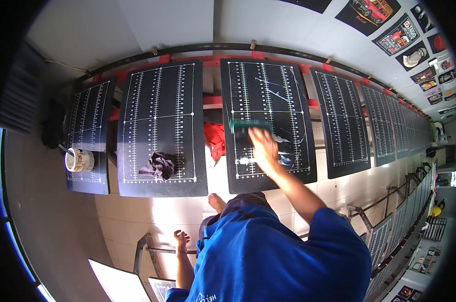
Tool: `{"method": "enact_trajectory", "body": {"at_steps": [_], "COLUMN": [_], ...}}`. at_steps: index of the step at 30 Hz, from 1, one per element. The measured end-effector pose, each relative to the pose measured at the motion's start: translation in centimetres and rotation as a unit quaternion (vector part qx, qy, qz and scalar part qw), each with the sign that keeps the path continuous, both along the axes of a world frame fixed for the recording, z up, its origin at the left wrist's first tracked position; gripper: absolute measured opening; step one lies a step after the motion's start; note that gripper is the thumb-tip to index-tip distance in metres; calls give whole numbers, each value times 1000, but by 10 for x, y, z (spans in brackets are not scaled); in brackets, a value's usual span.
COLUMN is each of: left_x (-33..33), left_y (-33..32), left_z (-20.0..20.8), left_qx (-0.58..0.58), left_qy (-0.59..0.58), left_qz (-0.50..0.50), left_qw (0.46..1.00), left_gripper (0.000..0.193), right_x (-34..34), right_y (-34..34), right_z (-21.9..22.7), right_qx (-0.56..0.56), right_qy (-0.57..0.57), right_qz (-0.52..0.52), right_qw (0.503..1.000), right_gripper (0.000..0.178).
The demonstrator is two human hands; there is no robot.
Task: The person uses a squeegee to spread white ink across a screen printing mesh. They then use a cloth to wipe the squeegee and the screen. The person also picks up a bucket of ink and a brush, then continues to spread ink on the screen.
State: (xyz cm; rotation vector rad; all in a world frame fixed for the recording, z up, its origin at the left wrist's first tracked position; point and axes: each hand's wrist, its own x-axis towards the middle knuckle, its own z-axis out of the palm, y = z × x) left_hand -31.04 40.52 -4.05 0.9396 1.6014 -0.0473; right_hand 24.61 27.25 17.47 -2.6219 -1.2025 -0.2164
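Note:
My right hand [264, 150] is closed on a wide green squeegee [240, 126], which rests on a black board [268, 90] marked with white ruled lines. Motion slightly blurs the tool, and my fingers cover part of it. Pale, glossy streaks [284, 158] lie on the board beside and below that hand. My left hand [181, 239] hangs low at my side, its fingers loosely apart and nothing in them. On the board to the left sits a crumpled dark cloth [159, 166].
A smeared white tub [80, 160] with a stick or handle in it stands on the far-left board [89, 133]. Red cloth [215, 141] shows between two boards. More boards [341, 123] run off rightward along a red and black frame. Another rack [384, 236] stands behind me.

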Motion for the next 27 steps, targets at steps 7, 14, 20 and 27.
{"method": "enact_trajectory", "body": {"at_steps": [7, 14, 20, 27], "left_x": [17, 31, 70, 103], "left_y": [-13, -33, -34, -2], "left_z": [37, 18, 20, 46], "left_qx": [32, -22, -53, 18], "left_qy": [15, 14, 18, -12], "left_qz": [-90, -53, -66, -108], "left_qw": [995, 998, 996, 994], "left_gripper": [41, 43, 42, 41], "right_x": [196, 27, 61, 260], "right_y": [94, -12, 37, 81], "right_z": [-4, 1, -2, -26], "right_qx": [24, -12, 2, -29], "right_qy": [-64, -16, -94, -117], "right_qz": [-68, -4, -39, -250], "right_qw": [995, 1000, 995, 961], "right_gripper": [24, 48, 40, 19]}}
